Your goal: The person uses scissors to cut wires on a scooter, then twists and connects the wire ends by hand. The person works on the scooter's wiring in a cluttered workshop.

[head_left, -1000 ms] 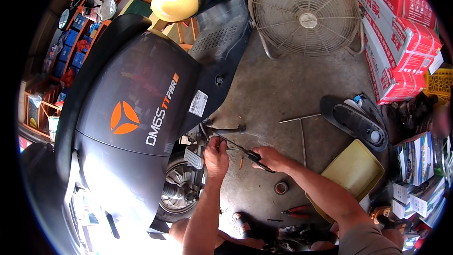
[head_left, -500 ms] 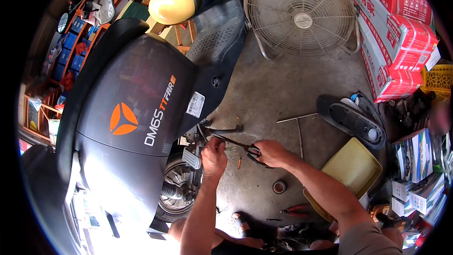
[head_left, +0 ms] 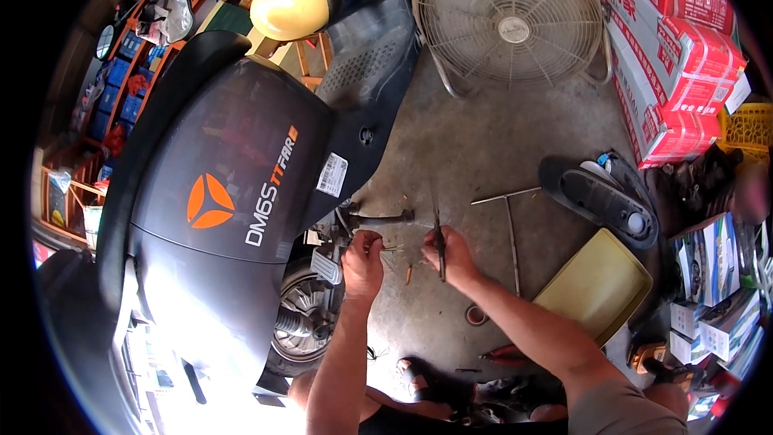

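Note:
My left hand (head_left: 364,264) pinches thin wires (head_left: 390,248) beside the grey scooter (head_left: 205,201), just right of its footpeg (head_left: 326,266) and above the wheel (head_left: 299,318). My right hand (head_left: 455,258) is closed on dark scissors (head_left: 440,246), their blades now pointing away from me, apart from my left hand. A small orange piece (head_left: 409,274) lies on the floor between my hands. A T-handle wrench (head_left: 511,238) lies right of my right hand, a tape roll (head_left: 475,314) below it, red pliers (head_left: 503,354) near my feet.
A floor fan (head_left: 511,28) stands beyond the floor. Red-and-white cartons (head_left: 684,72), a black housing (head_left: 596,201), a yellow tray (head_left: 604,274) and printed boxes (head_left: 713,290) line the right side. A yellow helmet (head_left: 286,4) and orange shelving (head_left: 129,84) are behind the scooter.
My right hand has moved slightly up and swung the scissors from pointing left at the wires to pointing away, clear of them. My left hand has stayed nearly in place.

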A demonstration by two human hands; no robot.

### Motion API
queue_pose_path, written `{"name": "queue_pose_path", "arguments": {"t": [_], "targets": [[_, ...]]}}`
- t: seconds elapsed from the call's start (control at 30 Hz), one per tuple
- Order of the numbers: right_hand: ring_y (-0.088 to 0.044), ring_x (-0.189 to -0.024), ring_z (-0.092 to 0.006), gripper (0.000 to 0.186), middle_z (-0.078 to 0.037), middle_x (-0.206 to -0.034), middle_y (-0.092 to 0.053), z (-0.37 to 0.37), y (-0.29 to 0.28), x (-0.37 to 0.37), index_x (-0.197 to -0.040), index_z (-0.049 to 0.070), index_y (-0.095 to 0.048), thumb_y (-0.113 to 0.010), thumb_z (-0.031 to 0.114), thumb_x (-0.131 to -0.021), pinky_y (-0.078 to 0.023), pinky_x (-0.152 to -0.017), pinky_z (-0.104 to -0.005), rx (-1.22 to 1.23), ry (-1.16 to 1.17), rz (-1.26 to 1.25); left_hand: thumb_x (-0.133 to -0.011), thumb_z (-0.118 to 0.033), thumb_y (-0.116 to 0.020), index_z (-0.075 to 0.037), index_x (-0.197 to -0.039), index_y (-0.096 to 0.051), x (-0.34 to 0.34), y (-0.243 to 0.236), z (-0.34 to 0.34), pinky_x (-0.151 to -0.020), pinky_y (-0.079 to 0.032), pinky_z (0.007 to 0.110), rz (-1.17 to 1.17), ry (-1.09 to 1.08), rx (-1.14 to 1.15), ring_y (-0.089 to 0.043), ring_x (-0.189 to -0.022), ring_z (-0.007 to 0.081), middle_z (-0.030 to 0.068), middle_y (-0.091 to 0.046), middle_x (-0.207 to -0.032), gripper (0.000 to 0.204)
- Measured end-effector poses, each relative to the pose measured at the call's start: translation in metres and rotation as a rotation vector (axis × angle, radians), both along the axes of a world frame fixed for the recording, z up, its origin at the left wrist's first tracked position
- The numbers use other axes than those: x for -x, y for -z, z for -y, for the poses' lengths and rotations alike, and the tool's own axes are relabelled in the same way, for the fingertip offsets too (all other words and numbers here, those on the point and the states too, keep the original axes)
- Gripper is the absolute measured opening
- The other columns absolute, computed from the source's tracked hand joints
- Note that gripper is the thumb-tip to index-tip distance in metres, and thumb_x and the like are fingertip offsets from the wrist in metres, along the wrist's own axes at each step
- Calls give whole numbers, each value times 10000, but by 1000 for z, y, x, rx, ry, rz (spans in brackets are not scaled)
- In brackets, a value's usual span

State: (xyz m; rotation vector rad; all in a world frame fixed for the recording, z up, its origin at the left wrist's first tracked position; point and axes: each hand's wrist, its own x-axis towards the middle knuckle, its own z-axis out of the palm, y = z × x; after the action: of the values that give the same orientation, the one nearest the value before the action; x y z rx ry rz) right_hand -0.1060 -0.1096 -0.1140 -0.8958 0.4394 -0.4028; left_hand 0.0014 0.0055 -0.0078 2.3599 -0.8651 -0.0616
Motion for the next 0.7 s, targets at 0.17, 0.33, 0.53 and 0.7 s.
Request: {"name": "queue_pose_path", "arguments": {"t": [0.17,0.33,0.53,0.7], "targets": [[-571,-585,-118,270,-47,-736,-599,-58,-1,-14,-921,31,-488,-714,66,-777,-443,-489,-261,-210,134,68,-855,3,-596,1,-939,-599,2,2,-4,-694,-508,334,18,13,11,-667,-754,238,132,-673,-814,84],[-573,-600,-128,297,-60,-721,-591,-73,-4,-24,-904,40,-431,-689,15,-760,-458,-495,-267,-201,146,51,-849,3,-601,-2,-925,-583,15,-7,-2,-682,-506,333,51,30,3,-655,-747,246,136,-657,-837,78],[-582,-633,-141,309,-72,-761,-566,-73,-7,-31,-923,25,-401,-676,-3,-783,-503,-526,-295,12,257,-49,-788,30,-611,-17,-893,-587,23,-11,-10,-703,-501,378,220,119,-118,-622,-823,295,137,-606,-871,118],[-571,-625,-127,310,-65,-777,-559,-76,-1,-37,-947,21,-393,-672,-9,-816,-509,-519,-284,106,288,-69,-746,11,-650,-63,-910,-636,25,-7,-20,-728,-503,399,273,173,-219,-604,-878,318,120,-585,-931,180]]}}
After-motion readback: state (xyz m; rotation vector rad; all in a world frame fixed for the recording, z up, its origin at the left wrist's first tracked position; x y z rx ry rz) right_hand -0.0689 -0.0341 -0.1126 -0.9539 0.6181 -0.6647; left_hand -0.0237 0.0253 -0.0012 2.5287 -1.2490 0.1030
